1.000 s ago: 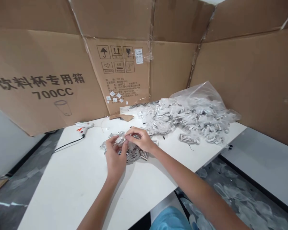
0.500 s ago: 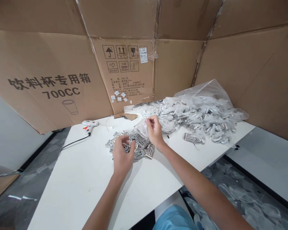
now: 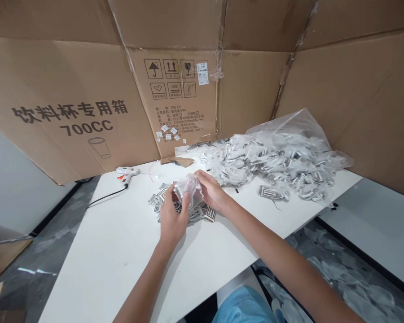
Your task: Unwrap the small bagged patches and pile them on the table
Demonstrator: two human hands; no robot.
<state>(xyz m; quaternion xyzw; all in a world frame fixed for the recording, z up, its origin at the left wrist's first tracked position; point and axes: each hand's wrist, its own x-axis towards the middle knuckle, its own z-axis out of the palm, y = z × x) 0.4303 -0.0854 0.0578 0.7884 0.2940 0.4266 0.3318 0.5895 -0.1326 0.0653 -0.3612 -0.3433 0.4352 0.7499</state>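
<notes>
A small clear plastic bag [image 3: 191, 187] with a grey metal piece inside is held between my two hands, just above a pile of loose metal pieces [image 3: 199, 213]. My left hand [image 3: 173, 215] grips the bag's near left side, thumb on top. The fingers of my right hand [image 3: 211, 190] are closed on the bag's right end. The loose pieces are silver-grey with dark cut-out patterns, and my hands hide part of their pile. To the right lies a large heap of bagged pieces [image 3: 272, 157], partly under a big clear plastic sheet [image 3: 299, 123].
A white glue gun [image 3: 127, 175] with a black cord lies at the table's [image 3: 121, 255] back left. Tall cardboard walls [image 3: 252, 94] stand behind. A torn cardboard scrap [image 3: 177, 161] and one separate bagged piece [image 3: 272, 193] lie on the table. Plastic bags litter the floor [image 3: 350, 278].
My right hand has brought the small bag left and nearer, over the loose pile. My left hand, apart from the bag before, has now closed on it.
</notes>
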